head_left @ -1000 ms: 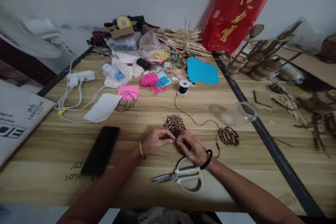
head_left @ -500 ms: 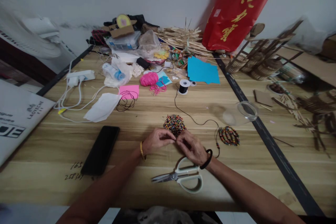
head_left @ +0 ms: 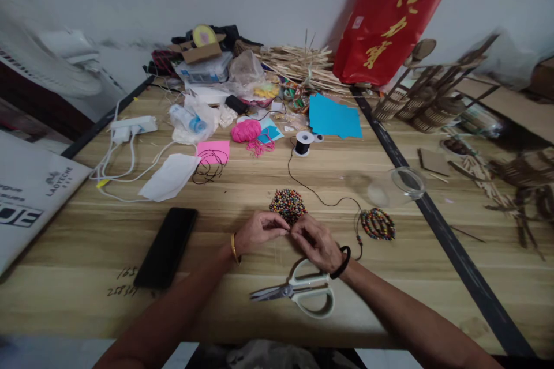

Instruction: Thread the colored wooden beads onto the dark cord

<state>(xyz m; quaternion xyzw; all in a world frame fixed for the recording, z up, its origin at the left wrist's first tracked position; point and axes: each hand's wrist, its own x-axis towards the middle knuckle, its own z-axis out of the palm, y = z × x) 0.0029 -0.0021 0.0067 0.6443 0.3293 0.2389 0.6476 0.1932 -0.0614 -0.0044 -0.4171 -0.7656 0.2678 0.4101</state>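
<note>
A pile of small multicoloured beads (head_left: 288, 203) lies on the wooden table, just beyond my fingertips. My left hand (head_left: 261, 228), with a gold bangle at the wrist, pinches at the near edge of the pile. Meeting it there is my right hand (head_left: 318, 242), also pinched, a black band around the wrist. What sits between the fingertips is too small to make out; a faint pale thread seems to hang below them. Scissors (head_left: 294, 290) with cream handles lie beneath my right hand, blades apart and pointing left. A coiled string of beads (head_left: 378, 223) rests to the right.
A black cord runs from a spool (head_left: 303, 143) toward the coiled beads. A black phone (head_left: 167, 248) lies at left. Farther back are pink yarn (head_left: 246, 130), blue paper (head_left: 334, 116) and a power strip (head_left: 133, 125). A clear plastic jar (head_left: 397, 185) lies at right.
</note>
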